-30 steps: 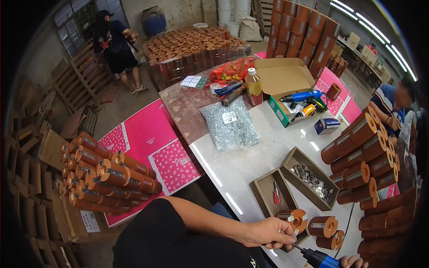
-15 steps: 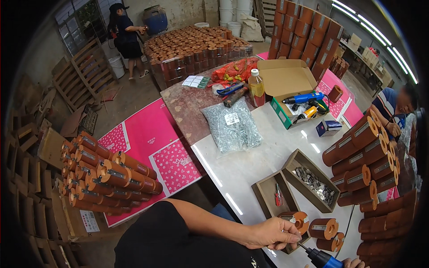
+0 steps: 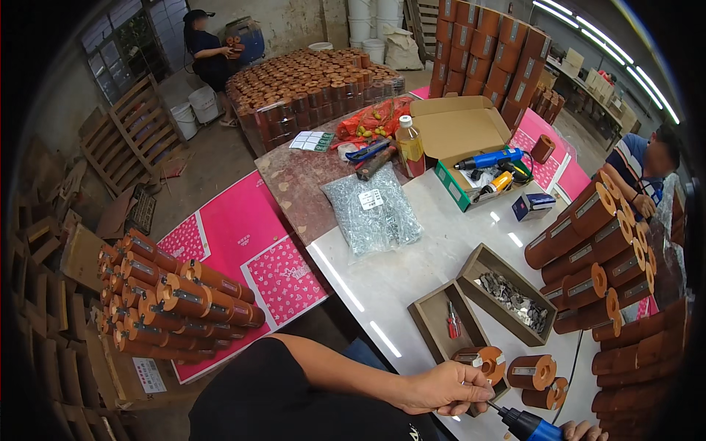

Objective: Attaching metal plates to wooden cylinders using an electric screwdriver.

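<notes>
My left hand (image 3: 448, 386) reaches across the white table's (image 3: 412, 272) near edge, its fingers pinched on the bit (image 3: 491, 406) of a blue power drill (image 3: 531, 425). My right hand (image 3: 582, 431), barely visible at the bottom edge, grips the drill's body. Whether a screw sits at the bit's tip is hidden by my fingers. Just beyond my left hand a brown cardboard spool (image 3: 482, 360) with an orange core lies in a wooden tray (image 3: 434, 323) beside a red screwdriver (image 3: 454, 321). Two more spools (image 3: 531, 372) lie to its right.
A second tray (image 3: 507, 294) holds metal parts. A clear bag of screws (image 3: 371, 209), a bottle (image 3: 410, 145) and an open box with tools (image 3: 471, 147) stand farther back. Brown tubes are stacked at right (image 3: 603, 250) and left (image 3: 169, 294). A co-worker (image 3: 647, 162) sits at right; another person (image 3: 209, 51) stands at the back.
The person at the back has walked farther away, toward the blue barrel. My hands and the drill have stayed almost still.
</notes>
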A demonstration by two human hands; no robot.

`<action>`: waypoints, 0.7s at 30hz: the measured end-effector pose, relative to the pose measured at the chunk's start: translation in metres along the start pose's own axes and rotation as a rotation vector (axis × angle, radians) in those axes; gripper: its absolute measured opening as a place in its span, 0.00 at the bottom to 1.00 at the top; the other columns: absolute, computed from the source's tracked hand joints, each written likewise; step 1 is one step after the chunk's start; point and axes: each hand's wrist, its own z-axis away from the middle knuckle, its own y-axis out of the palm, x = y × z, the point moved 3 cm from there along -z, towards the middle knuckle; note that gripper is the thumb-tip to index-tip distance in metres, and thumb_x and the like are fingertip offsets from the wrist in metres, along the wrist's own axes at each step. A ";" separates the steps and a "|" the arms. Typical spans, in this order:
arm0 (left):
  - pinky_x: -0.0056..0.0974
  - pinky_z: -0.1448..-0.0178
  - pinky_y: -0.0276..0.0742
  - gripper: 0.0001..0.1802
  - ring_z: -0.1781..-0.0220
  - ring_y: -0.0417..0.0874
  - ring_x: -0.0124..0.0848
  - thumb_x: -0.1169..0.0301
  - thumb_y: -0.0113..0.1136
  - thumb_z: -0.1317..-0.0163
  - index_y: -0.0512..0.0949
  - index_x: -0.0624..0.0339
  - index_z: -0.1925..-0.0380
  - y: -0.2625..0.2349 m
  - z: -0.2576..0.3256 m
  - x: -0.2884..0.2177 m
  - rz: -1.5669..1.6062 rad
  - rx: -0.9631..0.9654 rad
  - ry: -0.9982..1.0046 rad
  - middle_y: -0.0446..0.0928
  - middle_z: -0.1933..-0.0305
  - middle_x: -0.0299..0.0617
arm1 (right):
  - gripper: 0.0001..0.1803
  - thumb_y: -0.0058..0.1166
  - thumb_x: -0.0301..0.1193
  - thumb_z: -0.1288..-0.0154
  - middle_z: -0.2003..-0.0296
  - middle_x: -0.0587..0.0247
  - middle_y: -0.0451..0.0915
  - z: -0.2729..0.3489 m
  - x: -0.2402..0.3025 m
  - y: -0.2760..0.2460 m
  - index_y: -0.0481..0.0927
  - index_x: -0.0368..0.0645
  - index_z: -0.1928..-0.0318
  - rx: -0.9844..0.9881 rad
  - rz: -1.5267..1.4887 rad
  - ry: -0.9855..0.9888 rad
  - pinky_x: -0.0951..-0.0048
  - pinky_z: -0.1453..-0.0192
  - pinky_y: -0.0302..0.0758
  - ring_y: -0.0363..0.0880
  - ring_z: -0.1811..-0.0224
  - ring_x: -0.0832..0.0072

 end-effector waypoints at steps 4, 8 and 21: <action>0.23 0.86 0.58 0.16 0.83 0.70 0.17 0.63 0.59 0.29 0.72 0.64 0.53 0.001 -0.001 0.001 -0.003 0.031 -0.017 0.81 0.63 0.41 | 0.14 0.54 0.38 0.30 0.62 0.60 0.77 -0.001 0.000 -0.003 0.80 0.42 0.52 -0.004 -0.023 0.005 0.67 0.61 0.74 0.71 0.68 0.70; 0.23 0.87 0.58 0.15 0.84 0.71 0.18 0.63 0.58 0.28 0.71 0.63 0.53 0.004 -0.003 0.001 -0.017 0.019 -0.005 0.81 0.63 0.42 | 0.14 0.53 0.38 0.30 0.61 0.60 0.77 -0.001 0.001 -0.005 0.80 0.42 0.52 -0.014 -0.010 0.004 0.66 0.60 0.74 0.71 0.68 0.70; 0.23 0.74 0.59 0.11 0.76 0.67 0.15 0.59 0.58 0.29 0.78 0.53 0.64 0.003 -0.006 0.008 -0.313 -0.066 0.097 0.75 0.74 0.29 | 0.19 0.55 0.43 0.31 0.64 0.64 0.73 0.003 0.004 -0.001 0.78 0.44 0.48 -0.030 0.145 -0.063 0.70 0.64 0.73 0.69 0.69 0.71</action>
